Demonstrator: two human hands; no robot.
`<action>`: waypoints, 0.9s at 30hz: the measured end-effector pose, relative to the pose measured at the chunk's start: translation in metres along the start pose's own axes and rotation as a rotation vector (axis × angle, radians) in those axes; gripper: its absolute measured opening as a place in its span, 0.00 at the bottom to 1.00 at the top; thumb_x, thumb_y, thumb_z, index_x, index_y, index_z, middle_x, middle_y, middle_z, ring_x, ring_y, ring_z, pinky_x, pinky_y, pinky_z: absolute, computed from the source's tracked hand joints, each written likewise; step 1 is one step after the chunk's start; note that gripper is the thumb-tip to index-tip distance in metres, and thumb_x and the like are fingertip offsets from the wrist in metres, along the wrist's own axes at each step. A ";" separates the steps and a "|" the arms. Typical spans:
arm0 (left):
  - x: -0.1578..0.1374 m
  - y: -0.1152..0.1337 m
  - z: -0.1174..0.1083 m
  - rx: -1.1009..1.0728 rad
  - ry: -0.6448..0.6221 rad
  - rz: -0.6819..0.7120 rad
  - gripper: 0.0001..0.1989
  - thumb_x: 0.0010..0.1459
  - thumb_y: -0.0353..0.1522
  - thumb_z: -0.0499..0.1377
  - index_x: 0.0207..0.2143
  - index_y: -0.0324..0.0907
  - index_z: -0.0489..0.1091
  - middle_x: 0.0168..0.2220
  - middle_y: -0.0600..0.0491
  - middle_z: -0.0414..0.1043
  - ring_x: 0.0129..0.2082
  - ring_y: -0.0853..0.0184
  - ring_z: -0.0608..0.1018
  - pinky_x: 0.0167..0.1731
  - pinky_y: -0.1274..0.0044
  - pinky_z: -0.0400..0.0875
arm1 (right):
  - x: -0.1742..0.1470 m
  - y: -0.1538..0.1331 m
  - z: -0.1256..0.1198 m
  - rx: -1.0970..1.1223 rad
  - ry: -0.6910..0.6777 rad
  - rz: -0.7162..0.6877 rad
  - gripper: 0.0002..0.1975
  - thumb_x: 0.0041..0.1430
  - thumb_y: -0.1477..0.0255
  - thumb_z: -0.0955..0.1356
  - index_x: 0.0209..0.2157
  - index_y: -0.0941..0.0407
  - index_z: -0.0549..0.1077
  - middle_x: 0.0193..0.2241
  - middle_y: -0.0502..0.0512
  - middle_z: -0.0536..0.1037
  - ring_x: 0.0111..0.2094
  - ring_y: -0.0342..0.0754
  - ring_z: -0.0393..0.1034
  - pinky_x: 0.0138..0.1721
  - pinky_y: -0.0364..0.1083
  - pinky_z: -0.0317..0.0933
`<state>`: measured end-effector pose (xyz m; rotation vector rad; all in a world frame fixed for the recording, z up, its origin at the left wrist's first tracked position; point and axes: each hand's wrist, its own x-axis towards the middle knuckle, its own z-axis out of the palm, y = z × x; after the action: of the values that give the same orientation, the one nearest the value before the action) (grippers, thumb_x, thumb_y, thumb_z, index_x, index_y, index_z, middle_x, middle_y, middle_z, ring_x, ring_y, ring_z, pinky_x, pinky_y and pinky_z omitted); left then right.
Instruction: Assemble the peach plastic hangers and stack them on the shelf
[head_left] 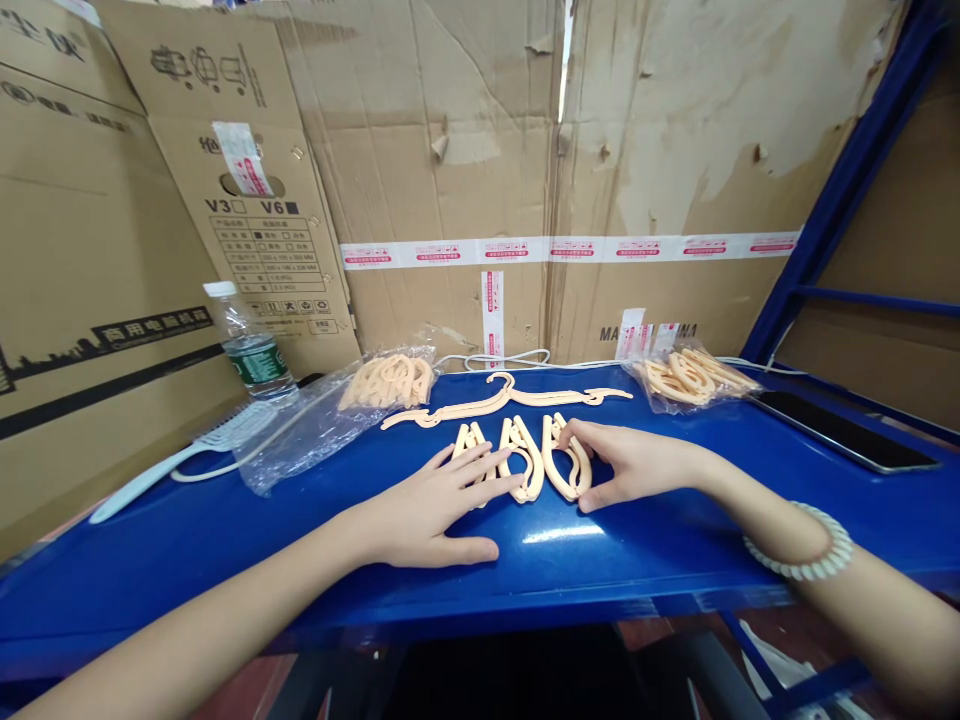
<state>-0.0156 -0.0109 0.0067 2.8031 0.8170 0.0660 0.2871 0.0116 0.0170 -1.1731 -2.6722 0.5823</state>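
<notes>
Three folded cream plastic hangers lie in a row on the blue table. My left hand [442, 505] is spread flat, with its fingers over the left folded hanger [463, 440] and reaching onto the middle folded hanger [531, 470]. Much of the left one is hidden under those fingers. At the right end of the row, my right hand [637, 462] has its fingertips and thumb around the outer side of the right folded hanger [556, 470]. Just behind the row lies an unfolded hanger [480, 405], its hook pointing to the back.
Clear bags of folded hangers [390, 380] and more hangers [686, 375] lie at the back left and right. A water bottle [255, 355], a pale brush-like tool [180, 455] and a white cable [225, 468] are left. A dark phone or tablet [847, 430] lies right. Cardboard [450, 180] walls the back.
</notes>
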 end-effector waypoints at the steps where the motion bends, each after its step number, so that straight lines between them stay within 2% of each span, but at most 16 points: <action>1: 0.000 0.000 0.000 0.000 0.000 -0.004 0.34 0.60 0.50 0.51 0.66 0.59 0.42 0.69 0.54 0.35 0.67 0.50 0.43 0.63 0.53 0.38 | 0.001 -0.001 0.001 -0.014 0.011 0.001 0.32 0.46 0.51 0.71 0.48 0.56 0.64 0.43 0.55 0.72 0.40 0.52 0.67 0.40 0.47 0.62; 5: 0.000 -0.002 -0.001 0.008 -0.007 -0.024 0.35 0.60 0.50 0.51 0.66 0.59 0.42 0.69 0.55 0.35 0.67 0.50 0.43 0.63 0.52 0.38 | 0.002 -0.006 0.002 -0.101 0.049 0.035 0.30 0.46 0.50 0.71 0.43 0.55 0.64 0.40 0.55 0.72 0.37 0.51 0.68 0.36 0.46 0.61; 17: 0.000 -0.002 -0.003 0.029 0.002 -0.028 0.34 0.60 0.51 0.52 0.66 0.60 0.42 0.69 0.54 0.38 0.67 0.51 0.44 0.62 0.51 0.37 | 0.004 -0.006 0.003 -0.149 0.074 0.081 0.34 0.44 0.48 0.71 0.47 0.55 0.63 0.39 0.55 0.73 0.35 0.52 0.68 0.34 0.47 0.60; 22: 0.000 -0.002 -0.003 0.033 0.013 -0.026 0.35 0.60 0.51 0.52 0.66 0.60 0.42 0.68 0.54 0.40 0.67 0.50 0.44 0.62 0.51 0.37 | 0.003 -0.005 0.001 -0.127 0.082 0.052 0.36 0.43 0.47 0.71 0.47 0.56 0.64 0.40 0.56 0.71 0.36 0.52 0.68 0.35 0.47 0.61; 27: 0.000 -0.001 -0.002 0.043 -0.008 -0.017 0.34 0.60 0.51 0.51 0.65 0.61 0.43 0.69 0.55 0.35 0.67 0.48 0.42 0.61 0.50 0.36 | 0.003 -0.003 0.002 -0.134 0.100 0.002 0.37 0.45 0.48 0.71 0.51 0.55 0.63 0.42 0.56 0.67 0.38 0.52 0.67 0.39 0.49 0.62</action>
<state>-0.0161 -0.0098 0.0086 2.8340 0.8498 0.0354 0.2828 0.0118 0.0167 -1.2040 -2.6604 0.3392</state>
